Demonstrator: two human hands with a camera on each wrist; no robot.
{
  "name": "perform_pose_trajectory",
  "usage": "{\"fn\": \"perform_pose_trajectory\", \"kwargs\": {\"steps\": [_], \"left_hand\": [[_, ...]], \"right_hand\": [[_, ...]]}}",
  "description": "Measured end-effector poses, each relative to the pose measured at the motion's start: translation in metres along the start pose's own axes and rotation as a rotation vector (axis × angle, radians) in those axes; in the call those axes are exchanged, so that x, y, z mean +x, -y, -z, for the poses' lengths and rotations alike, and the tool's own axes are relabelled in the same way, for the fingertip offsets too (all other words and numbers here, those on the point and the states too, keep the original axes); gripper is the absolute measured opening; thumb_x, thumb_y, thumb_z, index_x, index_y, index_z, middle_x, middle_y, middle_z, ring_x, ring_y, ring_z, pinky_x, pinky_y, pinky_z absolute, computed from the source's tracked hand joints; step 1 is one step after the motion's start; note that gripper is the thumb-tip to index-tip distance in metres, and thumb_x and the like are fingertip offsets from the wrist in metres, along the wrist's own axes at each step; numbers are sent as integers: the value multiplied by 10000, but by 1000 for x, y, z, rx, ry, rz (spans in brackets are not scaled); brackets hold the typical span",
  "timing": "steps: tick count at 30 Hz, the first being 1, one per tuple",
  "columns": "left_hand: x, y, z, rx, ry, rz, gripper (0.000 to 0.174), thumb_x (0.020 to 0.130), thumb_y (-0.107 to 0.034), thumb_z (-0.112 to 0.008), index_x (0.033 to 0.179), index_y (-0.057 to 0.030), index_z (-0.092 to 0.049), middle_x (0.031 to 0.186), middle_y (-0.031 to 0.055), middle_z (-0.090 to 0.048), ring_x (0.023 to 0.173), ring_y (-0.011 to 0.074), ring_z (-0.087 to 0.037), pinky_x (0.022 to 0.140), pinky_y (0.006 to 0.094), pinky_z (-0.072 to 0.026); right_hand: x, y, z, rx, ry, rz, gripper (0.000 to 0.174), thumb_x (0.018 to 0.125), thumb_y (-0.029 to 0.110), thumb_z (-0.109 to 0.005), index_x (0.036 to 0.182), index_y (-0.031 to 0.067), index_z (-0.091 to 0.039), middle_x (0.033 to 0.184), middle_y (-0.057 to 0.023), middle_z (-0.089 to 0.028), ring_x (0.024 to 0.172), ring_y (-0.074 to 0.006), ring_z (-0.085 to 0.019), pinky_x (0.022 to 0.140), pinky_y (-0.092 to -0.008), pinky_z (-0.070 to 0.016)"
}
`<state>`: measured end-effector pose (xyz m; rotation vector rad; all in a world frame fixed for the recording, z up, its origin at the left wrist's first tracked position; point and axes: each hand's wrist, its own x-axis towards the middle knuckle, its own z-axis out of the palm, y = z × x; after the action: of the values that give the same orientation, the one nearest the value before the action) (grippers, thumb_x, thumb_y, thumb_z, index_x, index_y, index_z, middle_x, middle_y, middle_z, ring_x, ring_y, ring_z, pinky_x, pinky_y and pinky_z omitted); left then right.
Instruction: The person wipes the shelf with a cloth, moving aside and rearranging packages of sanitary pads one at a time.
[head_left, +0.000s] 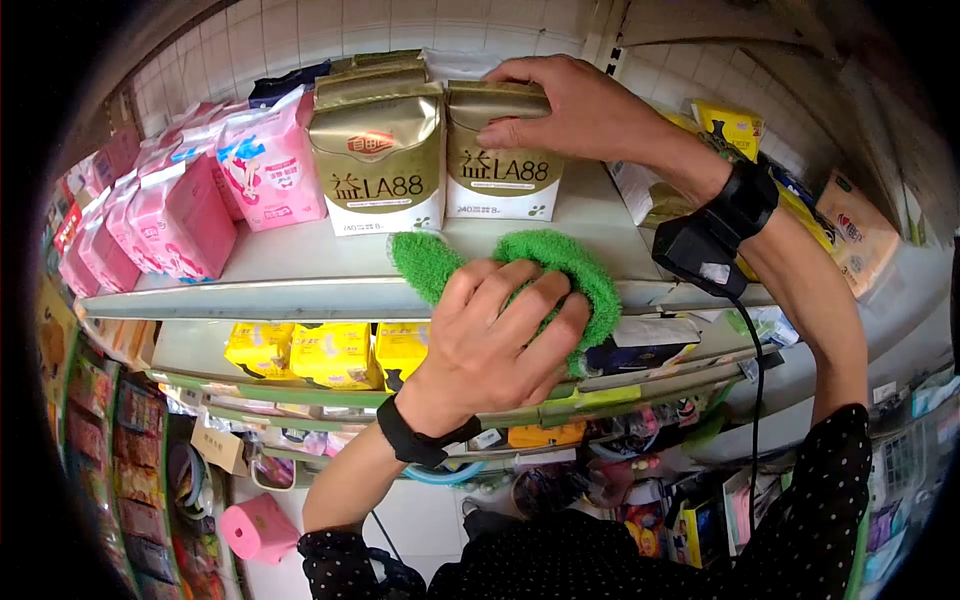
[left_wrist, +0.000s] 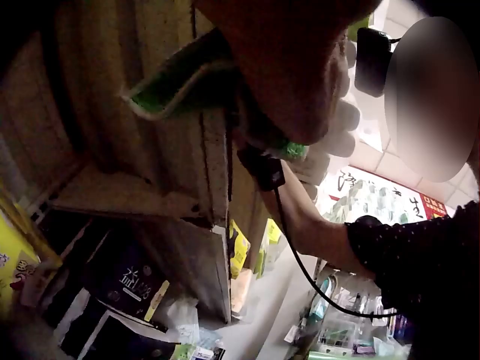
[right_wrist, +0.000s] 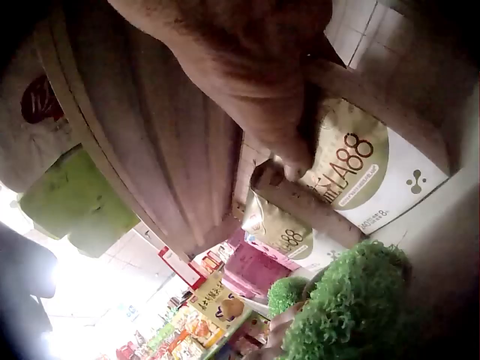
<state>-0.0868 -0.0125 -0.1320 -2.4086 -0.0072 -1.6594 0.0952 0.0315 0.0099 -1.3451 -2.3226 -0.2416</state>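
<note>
My left hand point(head_left: 500, 335) grips a fuzzy green cleaning cloth point(head_left: 592, 275) by the shelf's front edge, its fingers curled over the bunched fabric. Part of the cloth sticks out on the left, near the packs. On the upper shelf, my right hand point(head_left: 575, 108) holds the top of a gold-and-white sanitary pad pack point(head_left: 505, 178), thumb on the front and fingers over the back. That pack stands upright beside a matching gold pack point(head_left: 376, 165). The right wrist view shows the thumb at the held pack's point(right_wrist: 367, 169) face and the green cloth point(right_wrist: 349, 304) below.
Pink packs point(head_left: 270, 165) stand in rows on the left of the upper shelf point(head_left: 300, 265). Yellow packs point(head_left: 335, 355) line the shelf below. Yellow and orange packs point(head_left: 850, 235) sit at the right, behind my forearm. A black cable point(head_left: 757, 400) hangs from the right wrist camera.
</note>
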Motion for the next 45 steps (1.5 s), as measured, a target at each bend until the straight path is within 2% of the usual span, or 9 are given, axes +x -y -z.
{"fn": "perform_pose_trajectory", "kwargs": {"steps": [4, 7, 12, 19, 23, 29, 37, 41, 45], "left_hand": [[1, -1, 0, -6, 10, 5, 400, 587, -245, -613, 949, -74, -618, 962, 86, -604, 905, 272, -586, 787, 415, -428], [0, -1, -1, -8, -2, 7, 392, 599, -245, -608, 950, -72, -616, 959, 89, -604, 908, 274, -583, 785, 417, -429], [3, -5, 2, -20, 31, 40, 396, 598, -194, -621, 980, -91, -606, 996, 64, -581, 920, 250, -565, 805, 399, -412], [7, -9, 4, -14, 37, 24, 445, 558, -190, -598, 985, -64, -609, 977, 88, -593, 910, 274, -574, 808, 422, -415], [-3, -2, 12, -200, -118, 73, 330, 685, -161, -569, 979, -13, -597, 967, 134, -601, 905, 311, -583, 824, 446, -434], [-23, 2, 63, -55, -383, 287, 362, 879, -293, -536, 993, 47, -585, 1004, 196, -615, 929, 344, -592, 884, 483, -446], [-61, 49, 88, 34, -328, 506, 313, 769, -79, -457, 1006, 87, -577, 971, 193, -613, 876, 295, -582, 853, 359, -442], [-47, 56, 85, 203, -164, 194, 317, 747, -82, -478, 1000, 76, -583, 938, 207, -620, 828, 353, -586, 793, 409, -460], [-53, 55, 84, 229, -145, 233, 339, 736, -94, -484, 1016, 64, -591, 954, 216, -632, 825, 370, -595, 772, 421, -459]], "right_hand": [[-14, -5, 18, 39, -72, -23, 664, 780, 493, -704, 1183, -20, -577, 1052, -189, -655, 984, -261, -633, 865, -347, -494], [-43, -17, 56, 369, 177, -223, 574, 815, 345, -719, 1258, 31, -533, 1132, -100, -600, 1044, -181, -574, 903, -327, -460], [-115, -50, 82, -230, 522, -246, 787, 740, 440, -744, 1335, 14, -456, 1300, -184, -501, 1171, -311, -503, 943, -373, -437], [-148, -65, 63, -251, 500, -365, 957, 695, 469, -749, 1425, 34, -311, 1357, -228, -437, 1244, -355, -438, 1054, -405, -337], [-140, -68, 58, -332, 518, -368, 919, 704, 456, -730, 1421, 41, -331, 1344, -215, -457, 1210, -372, -458, 1033, -399, -364], [-140, -52, 64, -471, 325, -250, 690, 746, 325, -608, 1359, 58, -437, 1039, -214, -620, 962, -371, -585, 871, -432, -458], [-121, -51, 89, -362, -307, 80, 351, 894, 109, -466, 1239, 75, -522, 969, -135, -627, 796, -262, -593, 717, -356, -476], [-110, -32, 67, -372, -159, 122, 279, 953, 138, -430, 1186, 40, -547, 997, -89, -627, 889, -188, -587, 790, -336, -466], [-135, -10, 75, -163, 237, -210, 553, 834, 336, -610, 1314, 81, -508, 1226, -156, -587, 1115, -310, -566, 949, -384, -440]]}}
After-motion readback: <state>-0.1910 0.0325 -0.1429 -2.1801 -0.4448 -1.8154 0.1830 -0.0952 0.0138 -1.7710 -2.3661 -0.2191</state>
